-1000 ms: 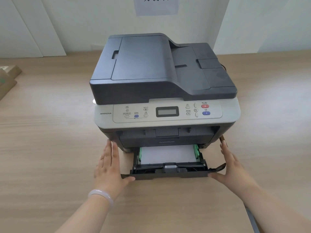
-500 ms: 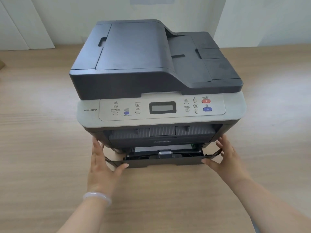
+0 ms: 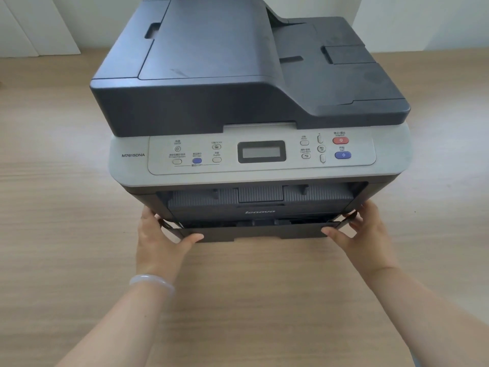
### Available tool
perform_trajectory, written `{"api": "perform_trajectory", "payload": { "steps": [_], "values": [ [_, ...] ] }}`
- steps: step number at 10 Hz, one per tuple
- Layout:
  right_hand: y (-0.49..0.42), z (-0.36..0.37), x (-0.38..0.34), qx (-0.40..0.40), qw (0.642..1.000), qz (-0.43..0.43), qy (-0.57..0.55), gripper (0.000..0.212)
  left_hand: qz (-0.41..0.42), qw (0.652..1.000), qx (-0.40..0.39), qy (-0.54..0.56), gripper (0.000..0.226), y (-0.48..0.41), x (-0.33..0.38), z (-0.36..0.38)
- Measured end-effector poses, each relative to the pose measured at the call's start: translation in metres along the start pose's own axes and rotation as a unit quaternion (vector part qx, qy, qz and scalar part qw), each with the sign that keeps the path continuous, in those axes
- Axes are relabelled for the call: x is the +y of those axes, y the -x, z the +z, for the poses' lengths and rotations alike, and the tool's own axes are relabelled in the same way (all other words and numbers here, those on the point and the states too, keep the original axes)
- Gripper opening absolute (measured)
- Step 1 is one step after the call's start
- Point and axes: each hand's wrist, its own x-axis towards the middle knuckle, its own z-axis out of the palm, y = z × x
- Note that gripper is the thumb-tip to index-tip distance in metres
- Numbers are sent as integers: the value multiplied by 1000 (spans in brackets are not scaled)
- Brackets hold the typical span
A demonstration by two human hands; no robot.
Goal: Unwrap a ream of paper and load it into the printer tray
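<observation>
both hands, left hand (image 3: 161,241) and right hand (image 3: 363,234), grip the tray (image 3: 259,231), nearly seated in the printer (image 3: 251,107); loading looks almost finished

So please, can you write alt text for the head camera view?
Two hands, left hand and right hand, hold the front corners of the printer tray, almost fully inside a grey printer on a wooden table. A pale bracelet circles the left wrist.

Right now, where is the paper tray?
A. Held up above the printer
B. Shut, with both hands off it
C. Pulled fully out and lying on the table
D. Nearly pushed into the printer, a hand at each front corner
D: the tray sits almost flush under the printer, with the left hand and right hand on its corners.
</observation>
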Motion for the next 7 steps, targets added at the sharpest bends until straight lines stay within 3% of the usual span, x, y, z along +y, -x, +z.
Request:
{"api": "perform_trajectory", "payload": {
  "steps": [1, 3, 5, 7],
  "values": [
    [-5, 4, -5, 16, 1000, 24, 2, 71, -16, 1000, 25, 5, 93, -1, 6, 7],
    [-8, 7, -7, 34, 999, 38, 16, 64, -27, 999, 37, 9, 94, -1, 10, 10],
    [-1, 6, -17, 29, 999, 30, 19, 72, -28, 1000, 11, -2, 93, 3, 12, 4],
    [35, -2, -35, -10, 996, 41, 73, 98, -25, 996, -74, -40, 121, 30, 29, -20]
  ]
}}
